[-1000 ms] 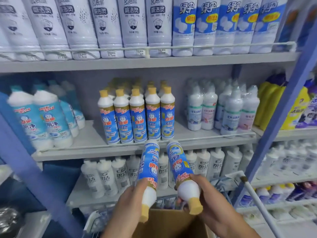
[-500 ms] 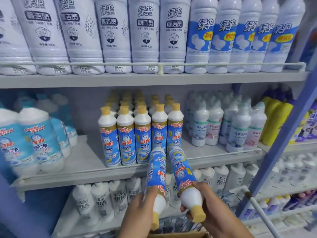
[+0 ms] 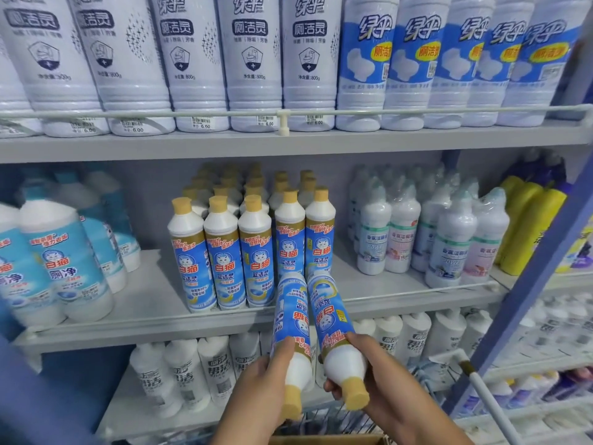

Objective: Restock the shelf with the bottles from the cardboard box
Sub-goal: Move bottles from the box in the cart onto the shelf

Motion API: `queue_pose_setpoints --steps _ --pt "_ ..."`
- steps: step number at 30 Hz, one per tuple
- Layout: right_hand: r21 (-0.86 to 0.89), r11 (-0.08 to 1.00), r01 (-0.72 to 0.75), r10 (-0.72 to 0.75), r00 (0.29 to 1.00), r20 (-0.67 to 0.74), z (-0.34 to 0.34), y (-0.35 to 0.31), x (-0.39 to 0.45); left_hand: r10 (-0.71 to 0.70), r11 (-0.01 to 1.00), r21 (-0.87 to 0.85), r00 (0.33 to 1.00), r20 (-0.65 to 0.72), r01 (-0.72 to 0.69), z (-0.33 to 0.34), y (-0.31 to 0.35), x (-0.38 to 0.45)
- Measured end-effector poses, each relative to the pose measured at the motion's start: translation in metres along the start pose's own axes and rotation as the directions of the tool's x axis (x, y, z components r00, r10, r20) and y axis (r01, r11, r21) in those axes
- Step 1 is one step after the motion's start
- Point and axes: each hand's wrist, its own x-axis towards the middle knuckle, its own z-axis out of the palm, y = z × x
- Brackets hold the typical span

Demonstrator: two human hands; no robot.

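Just ahead of and above our two grips, the middle shelf (image 3: 134,319) carries the matching row of yellow-capped bottles (image 3: 256,252), and that is where the coming move points. We hold one bottle in each hand, both upside down relative to the row: caps toward us and low, bases leading up and away, long axes running from the grips toward the shelf edge. The left bottle (image 3: 292,319) sits in our left hand (image 3: 263,383), fingers wrapped round its white shoulder; the right bottle (image 3: 330,319) sits in our right hand (image 3: 369,377), wrapped the same way (thumb across the label's lower band). The two bottles lie side by side, nearly touching, their bases overlapping the front of the shelf row in our view. Both wrists are bent upward, forearms rising from below. Neither hand is clearly nearer. We judge each bottle must swing upright, base down, before it can stand on the shelf. The cardboard box (image 3: 324,440) shows only as a rim below the grips.
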Motion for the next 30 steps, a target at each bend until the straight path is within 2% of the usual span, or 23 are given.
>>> queue_pose_setpoints --steps 6,10,13,15,18,21,27,30 --pt "-0.027 0.998 0.054 -0.051 0.995 0.083 0.002 -0.008 0.001 0.054 0.997 -0.058 0.998 0.018 -0.053 0.011 0.000 0.009" --pt "-0.043 0.989 0.144 -0.142 0.989 0.031 0.005 -0.011 0.003 0.052 0.990 -0.129 0.999 -0.008 -0.052 0.017 0.006 0.007" --pt "-0.130 0.964 0.233 -0.232 0.972 0.026 0.010 -0.012 0.002 0.127 0.974 -0.191 0.992 0.010 -0.123 0.016 0.009 0.001" --pt "-0.141 0.950 0.278 -0.274 0.961 0.049 0.011 -0.011 -0.001 0.201 0.964 -0.193 0.977 0.075 -0.183 0.013 0.009 -0.003" --pt "-0.115 0.945 0.306 -0.293 0.949 0.120 0.005 -0.012 -0.003 0.270 0.959 -0.146 0.942 0.197 -0.244 0.005 0.010 -0.004" --pt "-0.221 0.906 0.362 -0.319 0.925 0.208 0.001 -0.014 -0.005 0.312 0.950 -0.066 0.909 0.275 -0.306 0.000 0.010 -0.003" --pt "-0.365 0.812 0.456 -0.412 0.890 0.195 0.000 -0.028 0.000 0.462 0.865 0.115 0.866 0.190 -0.488 -0.003 0.023 0.006" --pt "-0.379 0.788 0.484 -0.472 0.872 0.131 0.005 -0.042 0.007 0.615 0.737 0.228 0.771 0.164 -0.636 -0.004 0.045 0.011"
